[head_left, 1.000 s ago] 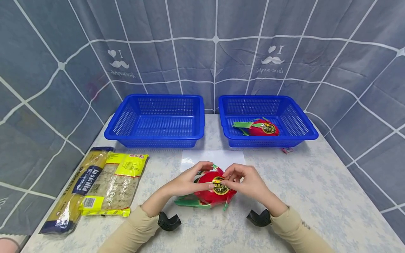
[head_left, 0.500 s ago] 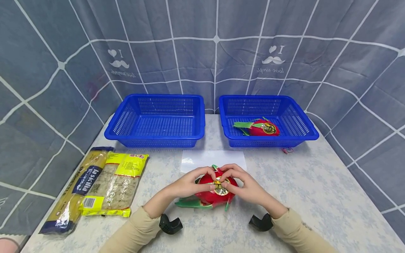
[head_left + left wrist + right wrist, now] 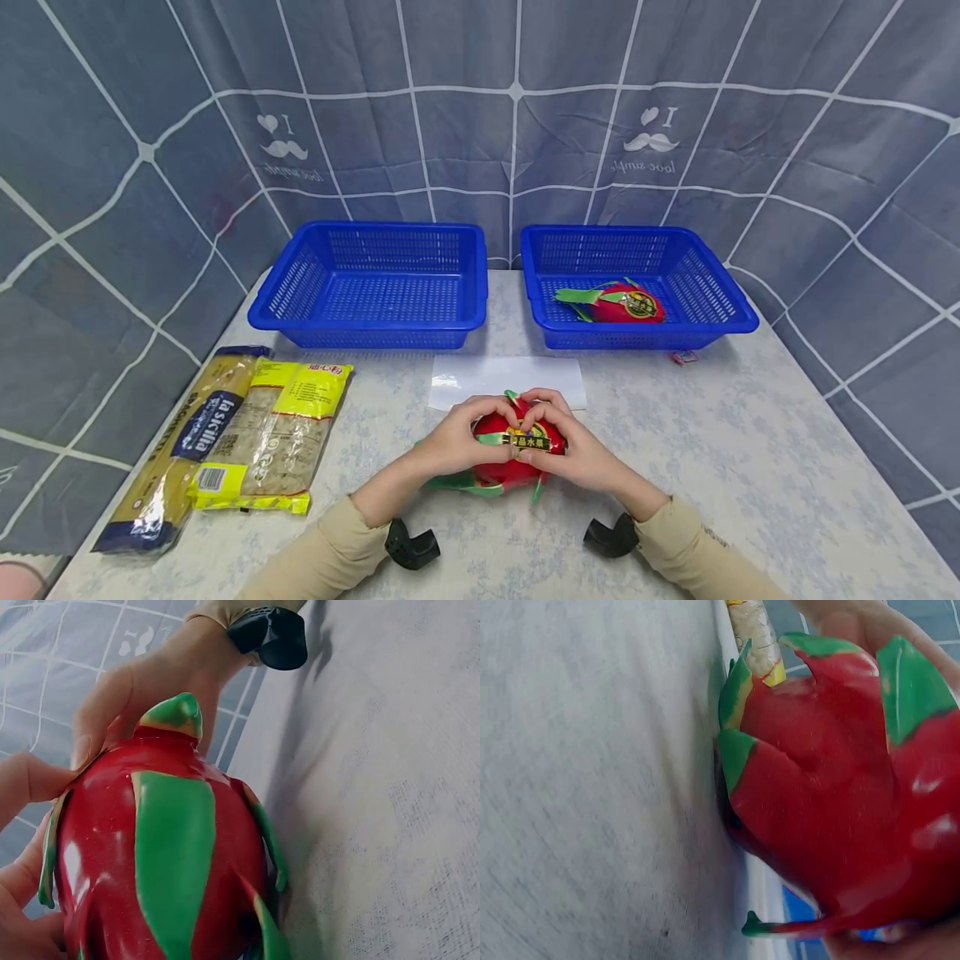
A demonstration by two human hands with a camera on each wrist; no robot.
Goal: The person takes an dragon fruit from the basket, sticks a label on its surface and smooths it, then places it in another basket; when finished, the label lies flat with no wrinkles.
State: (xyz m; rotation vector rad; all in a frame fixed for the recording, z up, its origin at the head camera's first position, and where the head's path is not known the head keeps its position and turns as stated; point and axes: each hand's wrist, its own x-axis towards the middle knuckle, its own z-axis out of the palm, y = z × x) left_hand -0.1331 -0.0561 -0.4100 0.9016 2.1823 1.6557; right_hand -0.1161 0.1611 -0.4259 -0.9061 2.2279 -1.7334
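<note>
A red dragon fruit (image 3: 510, 477) with green-tipped scales and a glossy look lies on the table, centred in front of the person. On its upper side is a round black-and-gold sticker (image 3: 536, 442). The left hand (image 3: 461, 437) curls over the fruit from the left, and the right hand (image 3: 577, 446) from the right. Both thumbs and forefingers come together at the sticker, partly covering it. The left wrist view shows the fruit's scaly side (image 3: 176, 862) up close, with the right hand (image 3: 150, 697) beyond it. Red skin (image 3: 832, 825) fills much of the right wrist view.
Two blue baskets stand at the back: the left basket (image 3: 367, 329) and the right basket (image 3: 645, 337), which holds another dragon fruit (image 3: 611, 311). A spaghetti pack (image 3: 172, 467) and a yellow-ended bag (image 3: 277, 442) lie left. A white sheet (image 3: 465, 375) lies behind the hands.
The right hand's fingers have moved in over the sticker and now meet the left hand's fingertips. The left hand has shifted slightly right. The fruit stays in about the same place.
</note>
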